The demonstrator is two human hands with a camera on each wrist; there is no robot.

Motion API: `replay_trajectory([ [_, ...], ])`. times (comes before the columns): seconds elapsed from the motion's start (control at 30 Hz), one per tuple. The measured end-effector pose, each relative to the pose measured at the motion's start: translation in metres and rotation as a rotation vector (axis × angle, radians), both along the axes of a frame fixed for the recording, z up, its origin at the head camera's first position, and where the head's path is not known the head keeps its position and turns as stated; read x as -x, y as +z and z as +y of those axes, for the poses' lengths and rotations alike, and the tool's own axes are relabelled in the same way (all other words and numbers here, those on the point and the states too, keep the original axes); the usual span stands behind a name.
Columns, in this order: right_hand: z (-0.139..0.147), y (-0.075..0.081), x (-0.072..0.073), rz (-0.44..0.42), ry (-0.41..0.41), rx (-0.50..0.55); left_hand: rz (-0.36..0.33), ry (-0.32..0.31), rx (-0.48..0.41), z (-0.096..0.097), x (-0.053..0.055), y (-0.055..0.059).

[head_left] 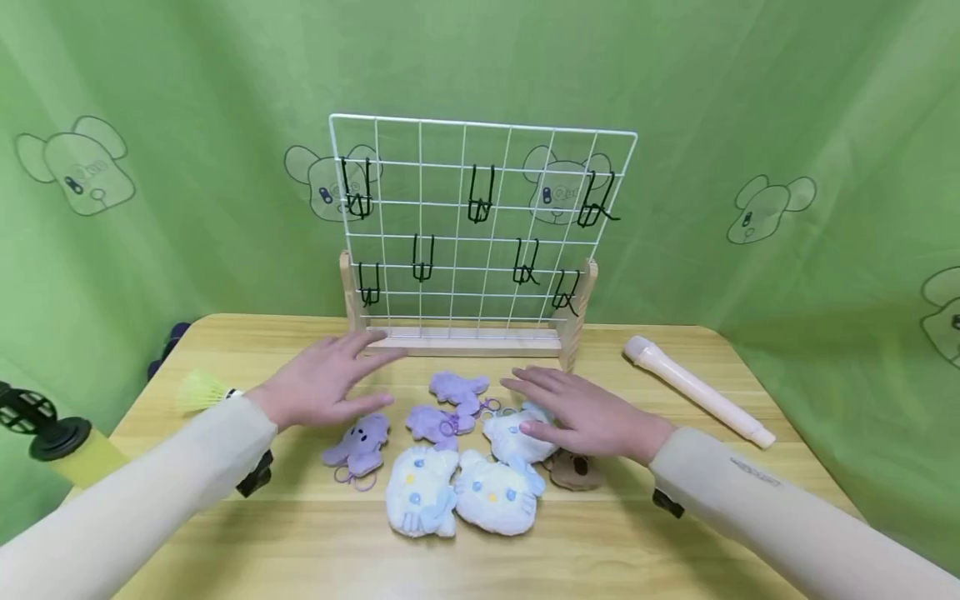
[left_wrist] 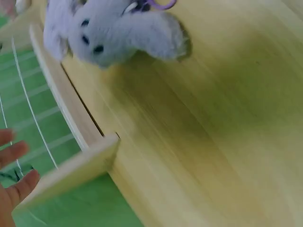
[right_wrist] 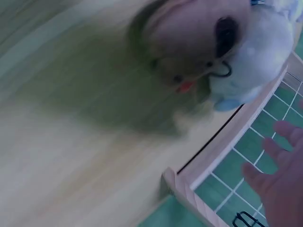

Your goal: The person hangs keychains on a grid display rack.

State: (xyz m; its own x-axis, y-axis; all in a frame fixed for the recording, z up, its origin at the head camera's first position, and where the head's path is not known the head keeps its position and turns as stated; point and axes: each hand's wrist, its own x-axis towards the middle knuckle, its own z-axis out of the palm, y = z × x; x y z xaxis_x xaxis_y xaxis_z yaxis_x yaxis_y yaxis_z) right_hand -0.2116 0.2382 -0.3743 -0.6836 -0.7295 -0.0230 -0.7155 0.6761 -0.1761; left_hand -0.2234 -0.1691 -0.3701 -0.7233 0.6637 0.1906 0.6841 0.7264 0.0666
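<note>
My left hand [head_left: 327,382] is held over the table's left side with its fingers spread, holding nothing. Below it lies a purple plush keychain [head_left: 360,446] with a ring. My right hand [head_left: 588,410], fingers extended, is held over a white and blue cat plush [head_left: 510,436] and partly covers it. A brown plush [head_left: 576,472] peeks out under that hand; the right wrist view shows this brown plush [right_wrist: 189,38] closer. Two more white cat plushes [head_left: 422,492] lie at the front, and two purple plushes [head_left: 457,387] lie between the hands.
A white wire grid rack [head_left: 472,221] in a wooden stand [head_left: 465,340] stands at the back, with several black hooks [head_left: 480,196] on it. A white tube [head_left: 697,390] lies at right. At left are a yellow shuttlecock [head_left: 201,392] and a yellow cylinder with a black top [head_left: 62,440].
</note>
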Motion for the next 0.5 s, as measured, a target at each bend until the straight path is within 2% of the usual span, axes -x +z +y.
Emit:
replay_trajectory([
  [0.07,-0.006,-0.001,0.004,-0.123,-0.079,0.043,-0.046,0.074,-0.060,-0.005,0.006,-0.001],
  [0.13,-0.012,-0.003,0.010,-0.201,-0.131,0.071,-0.103,0.153,-0.123,-0.010,0.012,-0.004],
  [0.33,-0.026,-0.016,0.034,-0.295,-0.177,0.119,-0.298,0.376,-0.240,-0.021,0.030,-0.011],
  [0.4,-0.029,-0.020,0.042,-0.334,-0.197,0.123,-0.365,0.424,-0.276,-0.022,0.035,-0.014],
  [0.5,-0.032,-0.021,0.050,-0.381,-0.213,0.119,-0.459,0.462,-0.361,-0.021,0.043,-0.018],
])
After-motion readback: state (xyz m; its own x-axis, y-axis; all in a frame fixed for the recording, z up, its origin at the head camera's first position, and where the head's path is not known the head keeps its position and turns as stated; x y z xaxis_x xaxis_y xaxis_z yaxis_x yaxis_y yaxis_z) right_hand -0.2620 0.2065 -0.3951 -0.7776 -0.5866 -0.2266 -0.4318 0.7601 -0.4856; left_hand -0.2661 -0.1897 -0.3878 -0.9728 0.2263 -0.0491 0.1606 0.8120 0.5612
